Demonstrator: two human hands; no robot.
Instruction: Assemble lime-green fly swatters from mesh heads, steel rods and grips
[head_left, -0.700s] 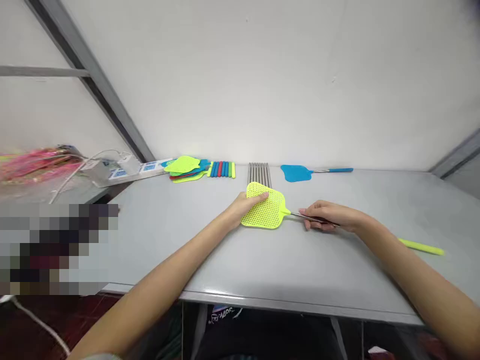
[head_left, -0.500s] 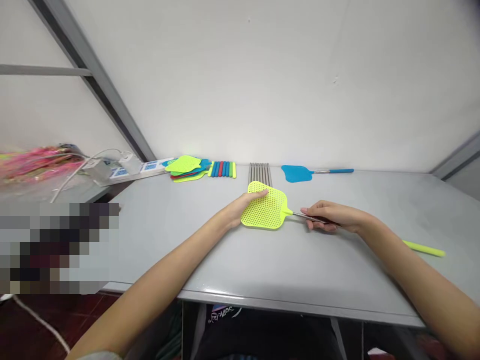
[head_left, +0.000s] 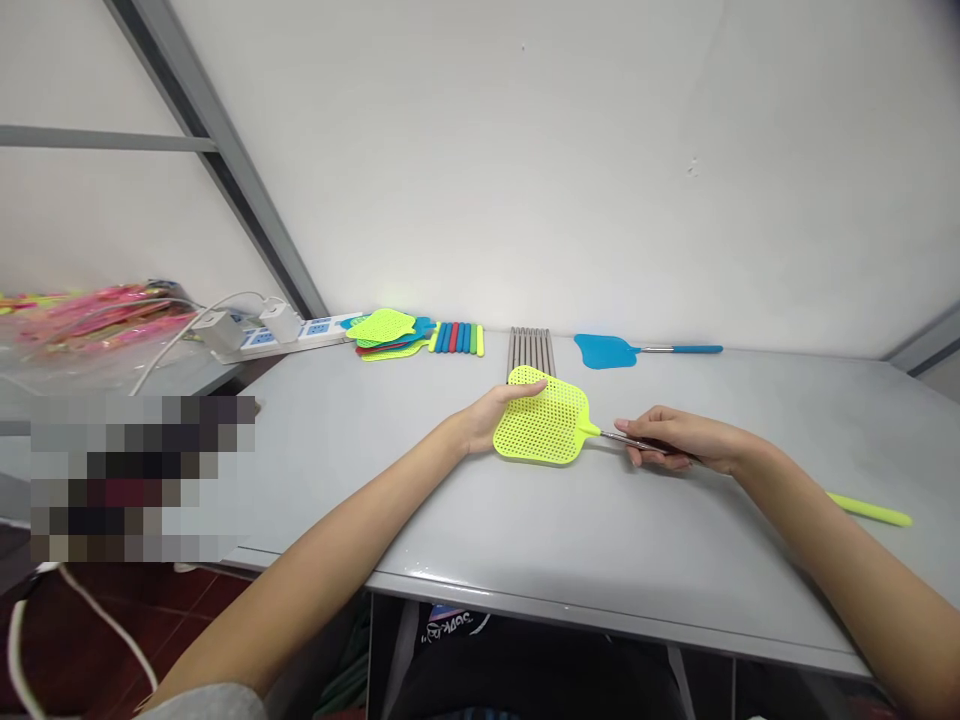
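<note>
A neon-yellow perforated fly swatter head (head_left: 544, 418) on a thin metal rod (head_left: 634, 442) is held above the table. My left hand (head_left: 491, 415) grips the left edge of the head, thumb on top and the other fingers hidden beneath it. The rod lies in the closed fingers of my right hand (head_left: 671, 440). Beyond my right forearm, a yellow handle (head_left: 874, 510) rests on the table, partly covered by the arm. Behind the swatter head stands a row of several metal rods (head_left: 531, 352).
At the table's (head_left: 360, 500) back lie stacked swatter heads (head_left: 382, 325), several coloured handles (head_left: 459, 338) and a blue fly swatter (head_left: 607, 350). A power strip (head_left: 300, 340) with plugged-in adapters and plastic-wrapped pink items (head_left: 112, 320) are on the left. A white wall (head_left: 562, 180) rises behind.
The view has swung slightly left, so everything appears a little farther right. Both hands keep the same hold on the yellow fly swatter.
</note>
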